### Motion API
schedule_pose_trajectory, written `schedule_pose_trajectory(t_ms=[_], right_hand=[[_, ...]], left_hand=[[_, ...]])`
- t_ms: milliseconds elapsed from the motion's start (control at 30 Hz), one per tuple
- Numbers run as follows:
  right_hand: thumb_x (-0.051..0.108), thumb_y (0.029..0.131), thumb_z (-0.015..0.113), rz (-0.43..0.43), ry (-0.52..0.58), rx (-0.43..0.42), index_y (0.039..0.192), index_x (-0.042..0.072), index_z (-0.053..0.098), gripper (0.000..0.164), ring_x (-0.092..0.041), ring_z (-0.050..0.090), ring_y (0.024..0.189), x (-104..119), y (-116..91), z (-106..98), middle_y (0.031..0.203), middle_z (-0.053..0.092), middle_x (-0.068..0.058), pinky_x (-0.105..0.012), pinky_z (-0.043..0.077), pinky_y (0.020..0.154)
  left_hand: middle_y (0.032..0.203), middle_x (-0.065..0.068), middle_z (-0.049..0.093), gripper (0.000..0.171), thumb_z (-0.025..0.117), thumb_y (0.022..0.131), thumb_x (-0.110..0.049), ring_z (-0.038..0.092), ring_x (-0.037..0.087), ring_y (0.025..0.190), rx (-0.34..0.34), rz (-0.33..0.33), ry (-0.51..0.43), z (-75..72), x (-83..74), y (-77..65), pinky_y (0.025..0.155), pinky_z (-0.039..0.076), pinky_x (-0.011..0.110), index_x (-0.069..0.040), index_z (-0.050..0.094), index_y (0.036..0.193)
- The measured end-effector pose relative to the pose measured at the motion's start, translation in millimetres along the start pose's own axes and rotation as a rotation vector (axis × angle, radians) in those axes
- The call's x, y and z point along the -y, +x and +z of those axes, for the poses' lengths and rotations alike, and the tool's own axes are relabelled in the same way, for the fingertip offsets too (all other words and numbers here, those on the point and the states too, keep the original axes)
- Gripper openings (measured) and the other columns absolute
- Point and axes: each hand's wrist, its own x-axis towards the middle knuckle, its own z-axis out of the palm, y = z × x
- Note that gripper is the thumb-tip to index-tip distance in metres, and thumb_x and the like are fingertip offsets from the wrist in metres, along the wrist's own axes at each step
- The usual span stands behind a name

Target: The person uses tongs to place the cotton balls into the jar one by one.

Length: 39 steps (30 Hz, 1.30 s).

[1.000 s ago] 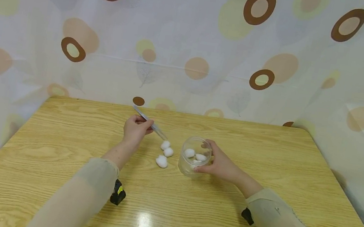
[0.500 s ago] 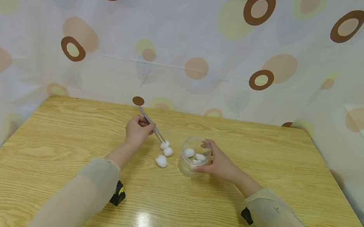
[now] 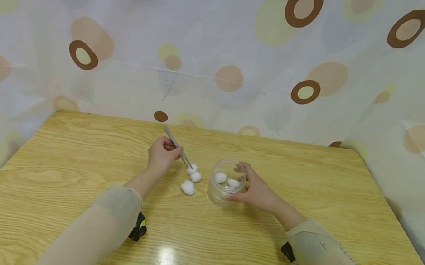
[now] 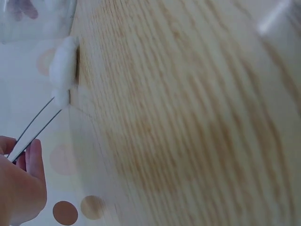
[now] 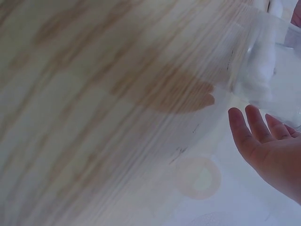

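My left hand (image 3: 161,156) pinches a pair of metal tweezers (image 3: 175,141) between thumb and fingers. Their tips are right at the farthest of three white cotton balls (image 3: 187,187) on the table, left of the jar. In the left wrist view the two arms of the tweezers (image 4: 34,127) stand apart, one tip on either side of the small end of the cotton. A clear round jar (image 3: 216,193) without a lid stands on the table, with several cotton balls (image 3: 220,177) inside. Around its right side curls my right hand (image 3: 255,190), thumb at the front and fingers behind.
The wood-grain table (image 3: 243,256) reaches back to a patterned curtain (image 3: 197,98), which also hangs along both sides. Black wrist cameras (image 3: 138,227) sit under both forearms, low over the tabletop.
My left hand has moved slightly right and swung the tweezers steeper, bringing their tips down from beside the far cotton ball onto it. The right hand and jar have stayed put.
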Motion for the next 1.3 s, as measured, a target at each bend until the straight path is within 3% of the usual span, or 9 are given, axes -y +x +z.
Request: schedule_pose_trajectory(t_ms=[267,633,1000,1300], right_hand=[[0.028,0.077,0.077,0.007,-0.003,0.007,0.144,0.002,0.018,0.093,-0.040,0.039,0.127,-0.1,0.8,0.0,0.145,0.034,-0.023,-0.051,0.047,0.097],[0.028,0.077,0.078,-0.001,-0.002,0.003,0.145,0.002,0.017,0.095,-0.040,0.038,0.128,1.8,1.5,0.1,0.145,0.033,-0.023,-0.049,0.049,0.096],[0.028,0.076,0.078,0.004,0.012,0.002,0.143,0.003,0.020,0.092,-0.040,0.039,0.127,2.0,1.1,1.1,0.144,0.034,-0.024,-0.051,0.048,0.097],[0.029,0.077,0.078,0.010,0.003,0.004,0.144,0.002,0.017,0.095,-0.040,0.039,0.127,1.5,0.3,0.5,0.145,0.033,-0.023,-0.051,0.048,0.097]], left_hand=[[0.084,0.009,0.054,0.018,0.060,0.087,0.000,0.058,0.006,0.063,-0.012,-0.069,-0.116,-2.3,4.9,4.1,0.067,0.060,0.017,0.009,0.052,0.100],[0.084,0.009,0.055,0.020,0.059,0.087,0.001,0.060,0.005,0.062,-0.026,-0.131,-0.195,-8.6,1.7,4.9,0.065,0.059,0.016,0.010,0.052,0.103],[0.084,0.007,0.054,0.020,0.059,0.088,-0.002,0.061,0.004,0.063,-0.043,-0.180,-0.270,-14.9,0.3,7.7,0.067,0.059,0.016,0.007,0.051,0.104],[0.086,0.006,0.052,0.010,0.056,0.091,-0.004,0.061,0.004,0.065,-0.023,-0.214,-0.367,-23.3,-9.3,6.4,0.070,0.058,0.012,-0.001,0.048,0.096]])
